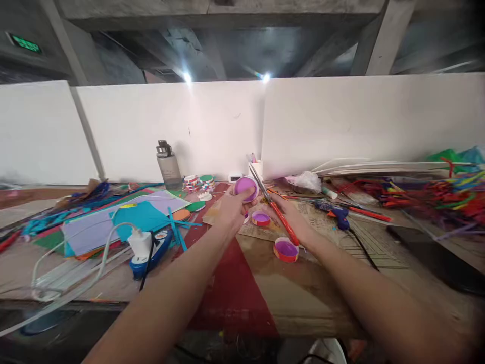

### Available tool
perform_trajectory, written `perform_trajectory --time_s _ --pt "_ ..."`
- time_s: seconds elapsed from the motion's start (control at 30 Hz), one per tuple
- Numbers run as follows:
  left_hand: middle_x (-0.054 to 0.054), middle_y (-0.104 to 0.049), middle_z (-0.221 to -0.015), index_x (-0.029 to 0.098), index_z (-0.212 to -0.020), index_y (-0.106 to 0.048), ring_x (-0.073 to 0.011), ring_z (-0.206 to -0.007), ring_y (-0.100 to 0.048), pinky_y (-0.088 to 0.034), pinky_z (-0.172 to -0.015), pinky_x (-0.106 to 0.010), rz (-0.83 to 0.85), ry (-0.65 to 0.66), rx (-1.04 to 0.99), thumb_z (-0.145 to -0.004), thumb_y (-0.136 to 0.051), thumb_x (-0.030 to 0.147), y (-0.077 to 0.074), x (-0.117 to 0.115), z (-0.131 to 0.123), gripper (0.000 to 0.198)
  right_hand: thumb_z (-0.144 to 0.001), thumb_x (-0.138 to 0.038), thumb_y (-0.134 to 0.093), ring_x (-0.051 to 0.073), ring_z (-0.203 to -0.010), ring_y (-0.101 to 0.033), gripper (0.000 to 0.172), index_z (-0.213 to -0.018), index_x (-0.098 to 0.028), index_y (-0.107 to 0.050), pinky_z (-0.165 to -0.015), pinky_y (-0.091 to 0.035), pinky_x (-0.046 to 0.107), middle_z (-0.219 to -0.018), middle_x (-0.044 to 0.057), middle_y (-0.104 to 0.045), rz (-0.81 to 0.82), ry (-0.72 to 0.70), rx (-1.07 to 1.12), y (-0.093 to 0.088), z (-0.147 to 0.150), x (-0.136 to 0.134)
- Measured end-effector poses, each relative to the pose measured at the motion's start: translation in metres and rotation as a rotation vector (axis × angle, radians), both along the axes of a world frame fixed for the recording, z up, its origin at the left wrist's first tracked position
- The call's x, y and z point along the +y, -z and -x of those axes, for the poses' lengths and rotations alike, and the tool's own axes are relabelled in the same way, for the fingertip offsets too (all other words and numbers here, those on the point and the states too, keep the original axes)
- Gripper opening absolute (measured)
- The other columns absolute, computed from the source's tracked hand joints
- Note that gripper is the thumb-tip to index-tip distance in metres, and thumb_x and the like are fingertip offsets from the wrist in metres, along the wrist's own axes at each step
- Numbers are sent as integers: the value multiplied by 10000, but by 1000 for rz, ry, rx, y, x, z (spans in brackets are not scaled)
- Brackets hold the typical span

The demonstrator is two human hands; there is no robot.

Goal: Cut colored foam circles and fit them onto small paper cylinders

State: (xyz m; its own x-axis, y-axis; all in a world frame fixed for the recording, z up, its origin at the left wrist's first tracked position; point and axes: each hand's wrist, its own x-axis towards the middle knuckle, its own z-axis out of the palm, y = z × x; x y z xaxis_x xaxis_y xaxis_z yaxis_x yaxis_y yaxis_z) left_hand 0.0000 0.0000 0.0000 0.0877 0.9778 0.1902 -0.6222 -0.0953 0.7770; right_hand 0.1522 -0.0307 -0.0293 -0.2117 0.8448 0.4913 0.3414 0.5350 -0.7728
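Note:
My left hand (232,208) is closed round a small round cap with a purple inside (245,188), held up above the table. My right hand (291,218) grips red-handled scissors (273,207), whose blades point up toward the cap. Two more purple-lined caps rest on the brown cardboard: one (261,218) between my hands, one (286,249) with a red rim just below my right hand.
Coloured paper sheets (113,222) and a blue glue gun with a white plug (146,247) lie left. A grey water bottle (168,166), stacked caps (199,183) and a white pen cup (256,167) stand by the white wall. Coloured sticks (435,194) pile at right.

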Motion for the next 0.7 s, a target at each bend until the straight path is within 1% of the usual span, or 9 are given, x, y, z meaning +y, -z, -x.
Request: perform_trajectory --time_s 0.07,0.17,0.3,0.43,0.57,0.7 --pt "38 -644 -711 161 -875 -624 -77 -573 -576 -457 -488 -192 19 -5 6 -474 -883 122 1 1 -1 479 -887 -487 -572 153 -674 -464 369 -1132 -215 -618 -640 -402 274 -708 -26 -500 16 15 -7 -2 2 -3" --pt "37 -644 -716 163 -855 -620 -79 -578 -578 -460 -495 -195 30 -19 3 -487 -878 122 1 2 -2 451 -882 -510 -566 149 -624 -430 378 -1111 -216 -634 -600 -383 270 -648 -37 -464 31 39 -19 -4 3 -5" --pt "31 -653 -742 169 -860 -628 -95 -614 -600 -459 -496 -200 30 -40 -16 -505 -875 136 2 3 -2 434 -873 -518 -575 134 -586 -398 373 -1073 -211 -646 -562 -362 262 -641 -41 -445 56 52 -25 -2 3 -4" --pt "30 -660 -749 171 -876 -634 -96 -629 -606 -467 -509 -199 67 -60 -45 -513 -862 114 1 1 -2 432 -872 -508 -578 119 -560 -373 356 -1071 -219 -640 -534 -349 253 -643 -50 -423 76 31 6 0 3 -3" --pt "26 -662 -742 162 -864 -633 -86 -600 -595 -469 -505 -198 95 -65 -54 -545 -844 113 1 -1 -4 385 -862 -504 -588 113 -549 -369 345 -1052 -219 -636 -519 -346 250 -648 -50 -429 87 18 23 0 5 -3" --pt "22 -657 -721 154 -867 -632 -80 -549 -573 -446 -467 -195 72 -39 -58 -565 -836 120 3 -1 -5 366 -860 -505 -588 111 -543 -365 319 -1009 -226 -631 -515 -344 250 -655 -50 -434 93 10 30 1 5 -2"
